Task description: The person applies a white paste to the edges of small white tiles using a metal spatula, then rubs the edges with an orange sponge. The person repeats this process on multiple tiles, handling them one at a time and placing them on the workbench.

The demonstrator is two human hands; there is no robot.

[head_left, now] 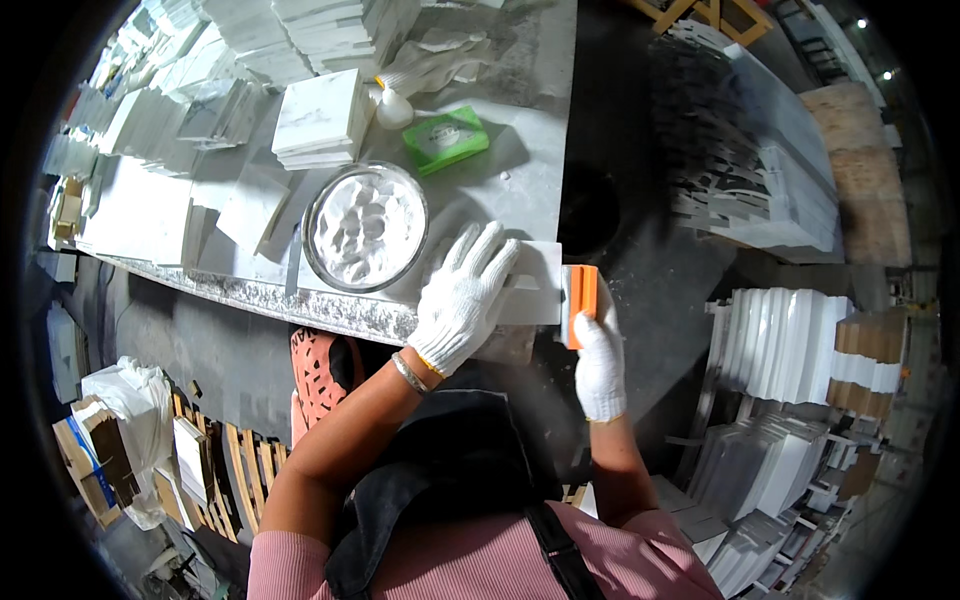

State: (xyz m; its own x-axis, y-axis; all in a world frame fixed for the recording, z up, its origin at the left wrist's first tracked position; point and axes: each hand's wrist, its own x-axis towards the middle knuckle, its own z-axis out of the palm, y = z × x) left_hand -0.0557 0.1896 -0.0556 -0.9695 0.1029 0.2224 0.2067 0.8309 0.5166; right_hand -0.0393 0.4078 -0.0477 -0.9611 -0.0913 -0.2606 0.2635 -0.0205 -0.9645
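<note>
My left hand (465,300), in a white knit glove, lies on a pale stone tile (543,270) at the table's right edge. Its fingers are stretched out, pressing on the tile. My right hand (600,365), gloved too, grips an orange-handled scraper (582,300). The scraper's metal side is against or very close to the tile's right edge; whether they touch I cannot tell. Just left of my left hand stands a round bowl (418,250) filled with lumpy white powder or paste (365,228).
The table (530,130) also bears a green box (446,139), a small white bottle (394,110), spare white gloves (435,65) and stacked marble tiles (318,112). Stone slabs (790,190) stand to the right beyond a dark gap. More tile stacks (780,340) are at lower right.
</note>
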